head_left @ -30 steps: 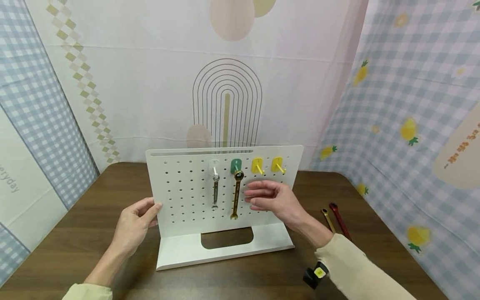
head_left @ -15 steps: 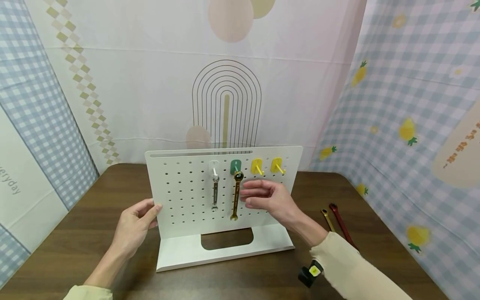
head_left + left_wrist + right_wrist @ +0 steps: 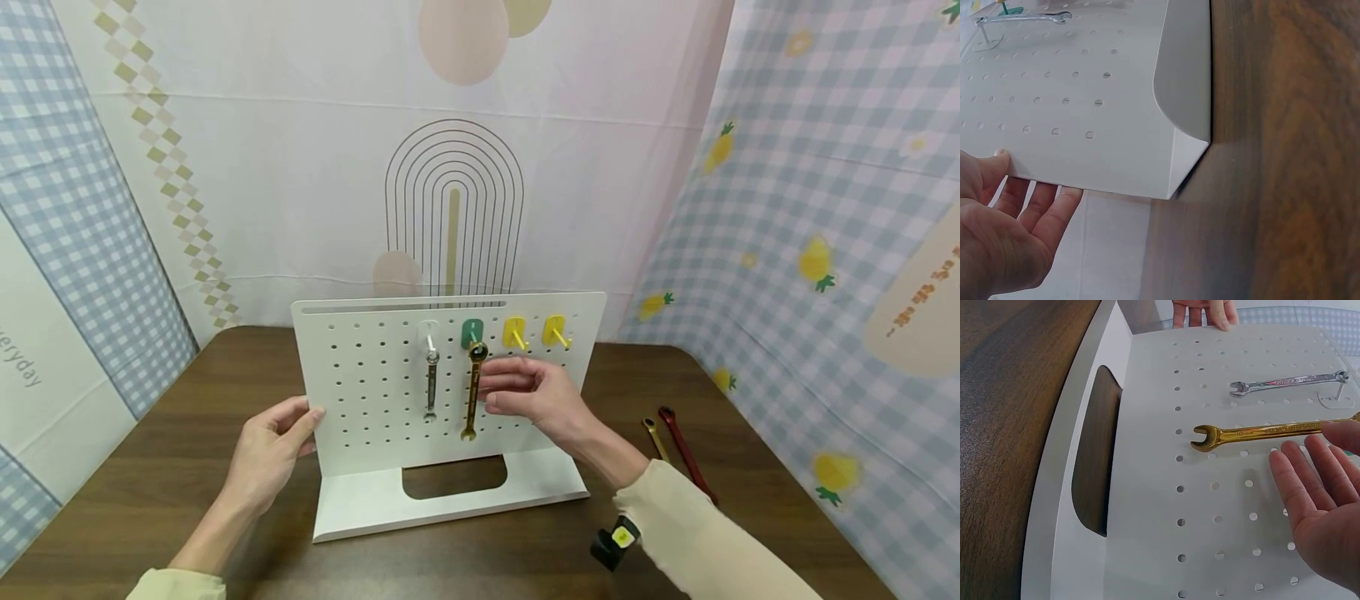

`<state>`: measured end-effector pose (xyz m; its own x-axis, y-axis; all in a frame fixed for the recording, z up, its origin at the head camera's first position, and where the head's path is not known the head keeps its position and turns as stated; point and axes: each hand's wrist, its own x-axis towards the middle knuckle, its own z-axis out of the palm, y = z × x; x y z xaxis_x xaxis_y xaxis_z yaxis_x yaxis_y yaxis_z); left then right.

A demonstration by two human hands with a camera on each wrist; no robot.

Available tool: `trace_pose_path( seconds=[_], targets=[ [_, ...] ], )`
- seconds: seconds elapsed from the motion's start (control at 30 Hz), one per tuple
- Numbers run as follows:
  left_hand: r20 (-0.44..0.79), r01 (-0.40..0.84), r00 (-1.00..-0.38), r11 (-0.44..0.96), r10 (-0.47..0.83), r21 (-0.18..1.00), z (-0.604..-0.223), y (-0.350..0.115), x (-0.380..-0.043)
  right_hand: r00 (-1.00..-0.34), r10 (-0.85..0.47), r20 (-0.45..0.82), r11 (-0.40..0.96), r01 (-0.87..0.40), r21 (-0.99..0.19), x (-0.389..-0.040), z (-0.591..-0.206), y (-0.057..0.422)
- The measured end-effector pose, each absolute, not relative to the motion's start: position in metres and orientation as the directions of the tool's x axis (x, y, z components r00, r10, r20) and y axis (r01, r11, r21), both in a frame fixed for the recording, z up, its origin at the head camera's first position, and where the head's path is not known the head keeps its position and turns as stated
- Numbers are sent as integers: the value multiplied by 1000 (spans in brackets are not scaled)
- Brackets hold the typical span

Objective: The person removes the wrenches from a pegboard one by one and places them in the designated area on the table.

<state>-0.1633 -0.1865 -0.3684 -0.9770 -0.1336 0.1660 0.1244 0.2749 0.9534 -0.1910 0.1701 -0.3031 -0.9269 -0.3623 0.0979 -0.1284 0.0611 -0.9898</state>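
Observation:
My left hand (image 3: 266, 450) grips the left edge of a white pegboard stand (image 3: 367, 367); in the left wrist view its thumb (image 3: 999, 164) lies on the front and its fingers behind. On the board, a gold combination wrench (image 3: 472, 392) hangs by its ring end from a green hook (image 3: 472, 330). Left of it a smaller silver combination wrench (image 3: 431, 387) hangs from a white hook (image 3: 429, 335). My right hand (image 3: 543, 404) is just right of the gold wrench, fingers loosely extended. In the right wrist view its thumb overlaps the wrench's upper shank, the other fingertips beside it.
Two yellow hooks (image 3: 514, 332) on the board's upper right carry nothing. A gold wrench (image 3: 656, 439) and a red wrench (image 3: 684, 450) lie on the brown table (image 3: 172, 425) beyond my right forearm. Printed cloths (image 3: 300, 167) hang behind and at both sides.
My right hand has shifted slightly left, up to the hanging gold wrench. My left hand keeps its place on the board's edge.

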Motion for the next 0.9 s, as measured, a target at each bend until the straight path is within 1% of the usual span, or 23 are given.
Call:
trace_pose_path(
  seconds=[0.27, 0.67, 0.9],
  targets=[
    [164, 122, -977, 275, -133, 954, -368, -187, -163, -930, -356, 90, 70, -122, -990, -194, -303, 165],
    [161, 126, -980, 261, -117, 957, -368, -186, -163, -907, -407, 106, 7, -120, -993, -196, -304, 161],
    [147, 108, -981, 279, -124, 954, -367, -187, -162, -906, -409, 106, 15, -123, -992, -196, -305, 160]
  ],
)
